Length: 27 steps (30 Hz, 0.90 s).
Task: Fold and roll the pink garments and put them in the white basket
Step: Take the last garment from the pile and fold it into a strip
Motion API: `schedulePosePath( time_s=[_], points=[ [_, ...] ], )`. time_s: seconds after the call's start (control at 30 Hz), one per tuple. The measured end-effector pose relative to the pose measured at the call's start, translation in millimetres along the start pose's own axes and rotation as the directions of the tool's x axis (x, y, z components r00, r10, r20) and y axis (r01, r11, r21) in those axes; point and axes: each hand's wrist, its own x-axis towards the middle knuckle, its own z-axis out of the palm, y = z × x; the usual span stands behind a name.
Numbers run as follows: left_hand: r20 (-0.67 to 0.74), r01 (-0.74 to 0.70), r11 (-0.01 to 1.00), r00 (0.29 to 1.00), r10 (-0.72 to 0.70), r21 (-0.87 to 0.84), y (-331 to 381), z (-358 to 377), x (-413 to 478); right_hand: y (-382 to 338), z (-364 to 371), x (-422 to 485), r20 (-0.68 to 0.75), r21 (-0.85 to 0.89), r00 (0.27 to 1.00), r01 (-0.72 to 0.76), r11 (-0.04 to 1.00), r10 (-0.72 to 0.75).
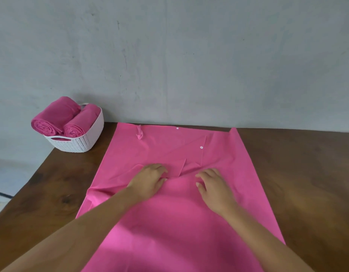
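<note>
Garment (179, 222) lies flat on the tabletop (297, 183), long axis near-to-far. Left hand (150, 179) pinches its middle flap (175, 167), right hand (213, 185) rests loose-fingered just beside; white basket (85, 142) sits far left, closer to left hand.

This looks like a plain room in a home, used here for laundry work, though nothing shows it for certain. A dark wooden table (297, 173) with clear grain stands against a bare grey wall (189, 55) with rough marks. On the table lie a spread pink garment (169, 222) and, at the far left corner, a white basket (79, 143) holding two rolled pink garments (52, 118). A pale floor (5, 173) shows at the left.
</note>
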Motion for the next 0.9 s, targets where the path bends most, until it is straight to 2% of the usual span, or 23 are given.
schedulePosePath(
  time_s=[0.17, 0.37, 0.53, 0.63, 0.73, 0.9],
  points=[
    [0.048, 0.037, 0.999, 0.998, -0.039, 0.036, 2.9, 10.3, 12.5, -0.6, 2.7, 26.7, -0.007, 0.002, 1.0, 0.018, 1.0, -0.018],
    [-0.082, -0.044, 0.996, 0.995, 0.051, 0.077, 0.5, 14.8, 18.5, -5.5, 8.1, 43.8, 0.003, -0.017, 1.0, 0.022, 1.0, -0.022],
    [-0.182, 0.179, 0.957, 0.958, -0.222, -0.226, -13.7, 0.3, 21.8, -16.0, 3.7, 68.9, -0.069, -0.005, 0.997, 0.035, 0.999, -0.035],
    [-0.239, 0.208, 0.892, 0.916, -0.321, -0.4, -33.1, -19.2, 23.8, -27.2, 1.2, 97.5, -0.058, -0.016, 0.996, 0.063, 0.998, -0.064],
    [-0.239, 0.234, 0.853, 0.895, -0.376, -0.465, -57.3, -35.1, 24.3, -46.7, -1.0, 130.1, -0.03, -0.001, 0.994, 0.106, 0.994, -0.106],
    [-0.257, 0.303, 0.829, 0.852, -0.456, -0.47, -99.4, -47.0, 21.9, -85.5, 11.0, 183.7, 0.069, 0.043, 0.981, 0.179, 0.983, -0.182]
  ],
)
